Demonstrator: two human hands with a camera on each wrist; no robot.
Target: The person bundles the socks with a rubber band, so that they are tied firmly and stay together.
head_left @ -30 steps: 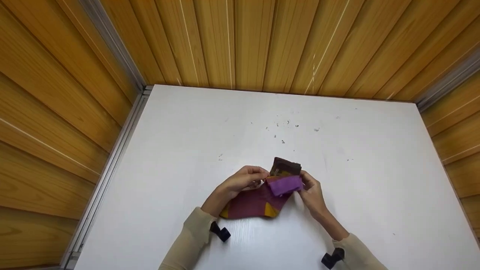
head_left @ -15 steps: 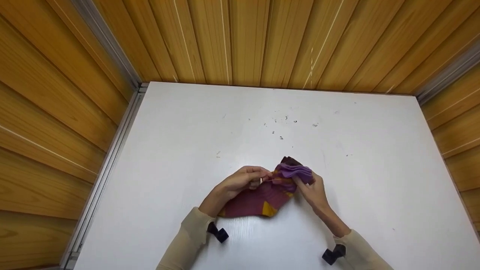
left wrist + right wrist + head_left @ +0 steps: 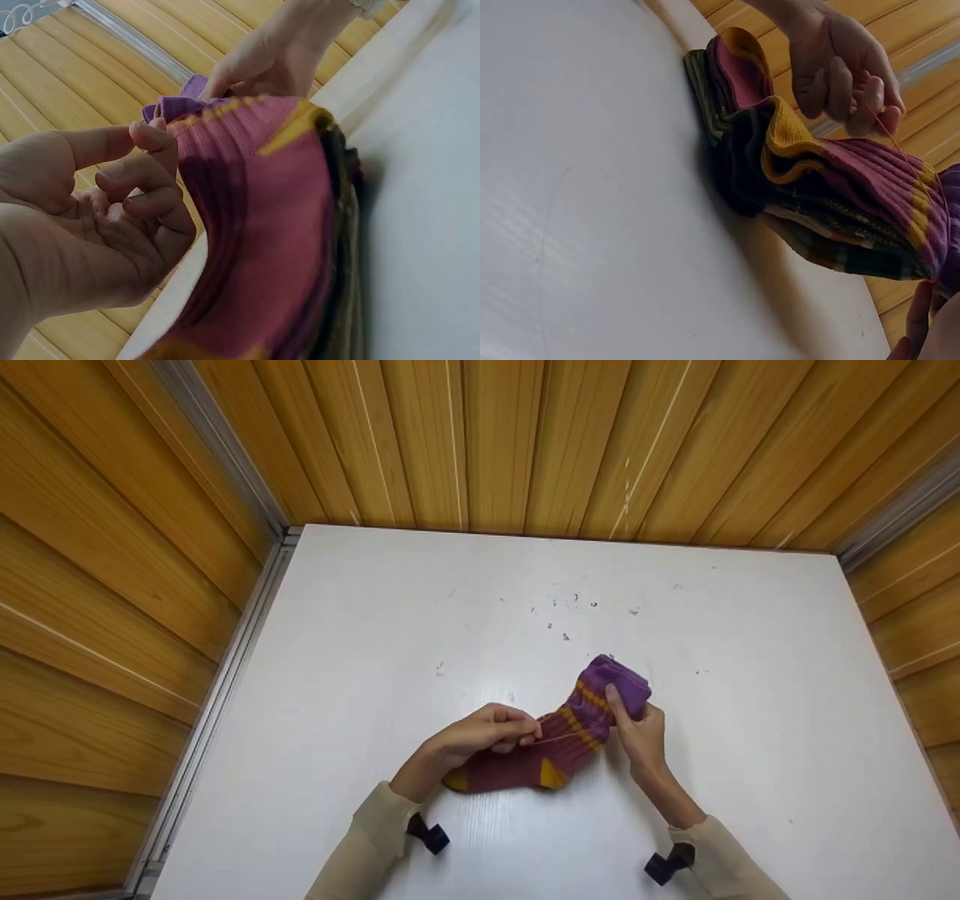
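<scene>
A stack of several socks [image 3: 510,769] lies toward the table's front, the top one maroon with yellow toe, heel and stripes and a purple cuff. My right hand [image 3: 641,735] grips the stack at the purple cuff [image 3: 628,686], thumb on top. Left of the leg part, my left hand [image 3: 487,731] pinches a thin orange band [image 3: 904,154] that runs taut to the striped leg near the cuff. Dark green and patterned layers [image 3: 840,240] show beneath the top sock in the right wrist view. Only part of my right hand [image 3: 937,330] appears there.
The white table [image 3: 360,622] has small dark marks beyond the socks. Wood-patterned panels [image 3: 495,450] rise behind it and at both sides. A metal rail [image 3: 217,720] runs along its left edge. Each sleeve carries a small black camera [image 3: 431,836].
The folded-down cuffs have been raised and straightened out to the upper right by my right hand. My left hand has stayed near the same spot, and the orange band now shows stretched.
</scene>
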